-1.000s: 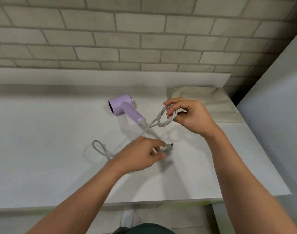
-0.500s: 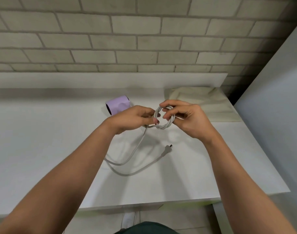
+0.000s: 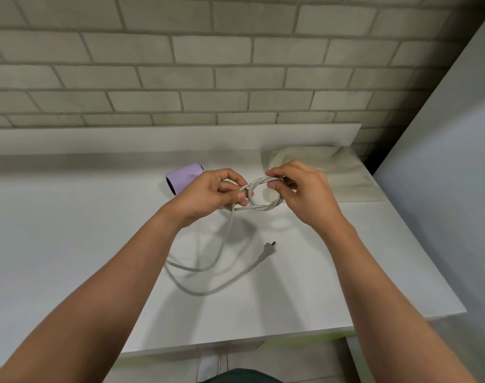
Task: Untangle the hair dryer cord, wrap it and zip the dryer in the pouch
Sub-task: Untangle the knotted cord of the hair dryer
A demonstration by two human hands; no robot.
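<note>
Two slack bends of cord [image 3: 208,268] and the plug [image 3: 267,248] are laid nearest on the desk [image 3: 70,244]. Above, the twisted loop [image 3: 259,207] is pinched by fingers [image 3: 241,194] of left hand [image 3: 208,196] and right hand [image 3: 302,194], presumably for loosening. Beyond, dryer [image 3: 182,178] and pouch [image 3: 346,175] are parked.

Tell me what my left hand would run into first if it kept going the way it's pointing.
The left hand points right, across the twisted cord loop it pinches. Past that, the right hand comes first, probably, since depth is unclear.
</note>
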